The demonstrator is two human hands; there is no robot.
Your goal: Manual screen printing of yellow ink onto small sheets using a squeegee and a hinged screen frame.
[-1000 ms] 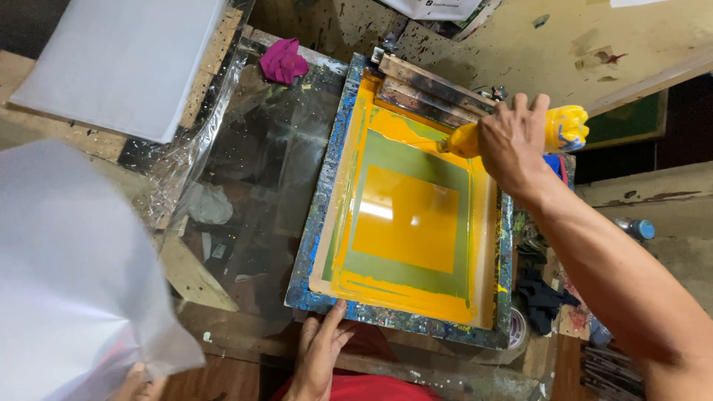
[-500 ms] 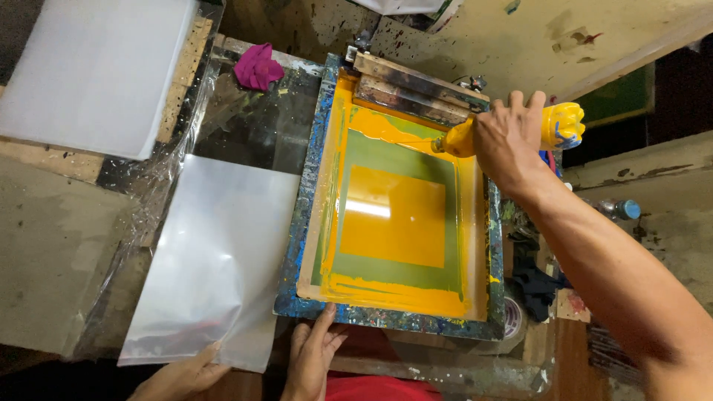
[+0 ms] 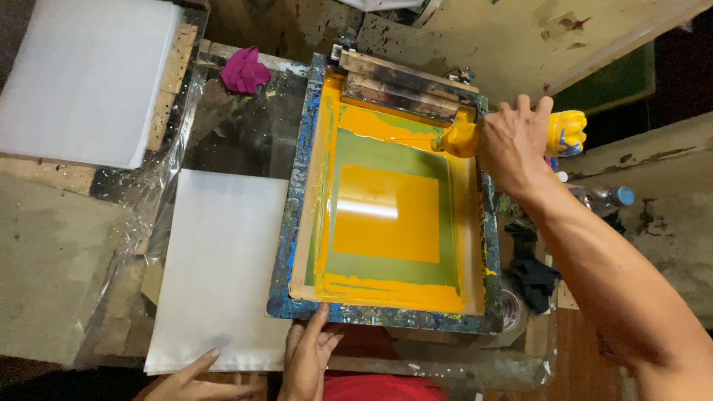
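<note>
The right hand [image 3: 516, 141] closes its grip around a yellow bottle [image 3: 568, 132], tipped with its nozzle over the top of the screen [image 3: 394, 215], which is covered with yellow ink. The left hand [image 3: 308, 356] holds the near frame edge, fingers spread. Another hand [image 3: 200, 380] touches a white sheet [image 3: 223, 260] on the table [image 3: 59, 252].

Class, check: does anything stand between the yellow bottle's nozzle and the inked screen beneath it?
Nothing visible does. The right hand holds the yellow bottle tipped over the screen, its nozzle just clear of the wooden squeegee lying at the far end.
</note>
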